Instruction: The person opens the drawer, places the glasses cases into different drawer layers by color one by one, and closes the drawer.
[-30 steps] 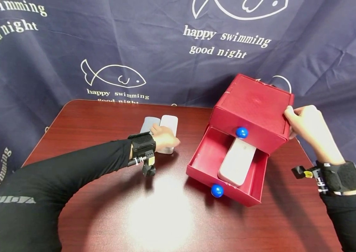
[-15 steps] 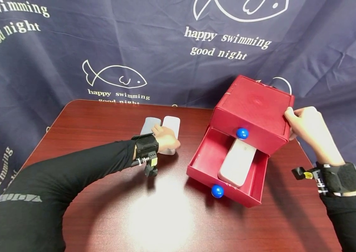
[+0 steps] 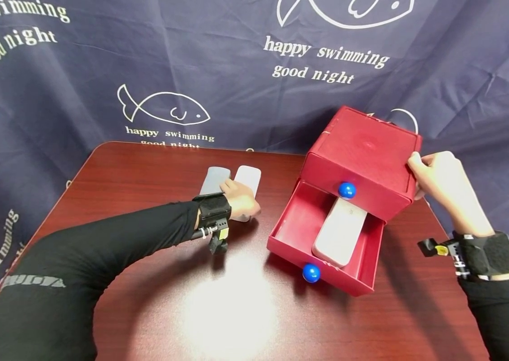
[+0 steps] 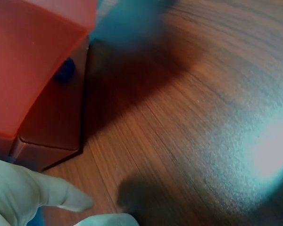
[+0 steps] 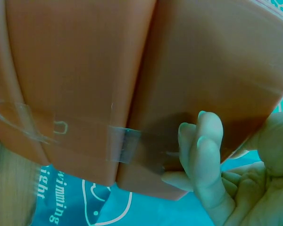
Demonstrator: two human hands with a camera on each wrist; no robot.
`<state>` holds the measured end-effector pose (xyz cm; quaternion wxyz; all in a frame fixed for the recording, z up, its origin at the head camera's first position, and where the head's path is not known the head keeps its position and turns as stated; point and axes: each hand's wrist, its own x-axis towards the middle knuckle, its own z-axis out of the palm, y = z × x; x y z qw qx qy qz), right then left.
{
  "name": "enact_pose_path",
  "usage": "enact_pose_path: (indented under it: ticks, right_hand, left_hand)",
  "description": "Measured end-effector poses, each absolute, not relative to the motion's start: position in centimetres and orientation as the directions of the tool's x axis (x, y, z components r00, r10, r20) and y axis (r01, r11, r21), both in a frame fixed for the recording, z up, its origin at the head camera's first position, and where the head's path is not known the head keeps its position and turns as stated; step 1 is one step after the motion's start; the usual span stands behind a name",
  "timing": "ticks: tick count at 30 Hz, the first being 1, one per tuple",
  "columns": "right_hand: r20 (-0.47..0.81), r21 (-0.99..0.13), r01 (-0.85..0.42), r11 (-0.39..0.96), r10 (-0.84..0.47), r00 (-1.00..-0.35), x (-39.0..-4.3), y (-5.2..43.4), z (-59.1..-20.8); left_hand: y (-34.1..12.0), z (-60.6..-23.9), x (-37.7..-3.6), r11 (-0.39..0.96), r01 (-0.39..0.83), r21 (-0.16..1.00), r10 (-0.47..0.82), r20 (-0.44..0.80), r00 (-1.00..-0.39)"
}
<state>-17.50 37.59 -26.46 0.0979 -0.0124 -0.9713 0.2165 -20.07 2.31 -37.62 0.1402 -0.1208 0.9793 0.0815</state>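
On the counter (image 3: pixel 146 170), left of the red box (image 3: pixel 364 150), the left hand (image 3: pixel 241 200) curls its fingers over the white case (image 3: pixel 247 180), beside a grey case (image 3: pixel 214 179). Another case (image 3: pixel 340 230) lies in the box's open drawer (image 3: pixel 290 225). The right hand (image 3: pixel 439 175) grips the box's right edge, fingers (image 5: pixel 203 150) pressed together against its side.

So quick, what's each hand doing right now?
Left hand: grips the white case on the table.
Right hand: holds the red drawer box at its back corner.

table (image 3: pixel 146 165): dark red wood | backdrop (image 3: pixel 78 75): navy cloth, fish prints
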Motion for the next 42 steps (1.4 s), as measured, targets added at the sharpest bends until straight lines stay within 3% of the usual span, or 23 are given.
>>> enact_pose_path:
  ticks: [10,21,28,37,42]
  right_hand:
    - [0.183,-0.438,-0.020,0.899,0.067,-0.981,-17.5,37.6,-26.4]
    - [0.180,-0.433,-0.023,0.901,0.061,-0.982,-17.4,37.4,-26.5]
    - [0.176,-0.433,-0.017,0.901,0.066,-0.982,-17.4,37.4,-26.5]
    - [0.172,-0.441,-0.021,0.897,0.062,-0.983,-17.4,37.4,-26.6]
    - [0.182,-0.453,-0.014,0.891,0.077,-0.980,-17.4,37.5,-26.5]
  left_hand:
    - [2.7,-38.9,-20.9,0.958,-0.262,0.119,-0.215,-0.311,-0.926]
    - [2.7,-39.5,-20.7,0.981,-0.194,0.008,-0.183,-0.298,-0.937]
    - [2.1,-39.6,-20.3,0.987,-0.155,0.041,-0.140,-0.253,-0.957]
    - [1.5,-39.5,-20.6,0.985,-0.145,0.090,-0.107,-0.340,-0.934]
    - [1.3,-38.6,-19.9,0.994,-0.063,0.090,-0.026,-0.363,-0.932]
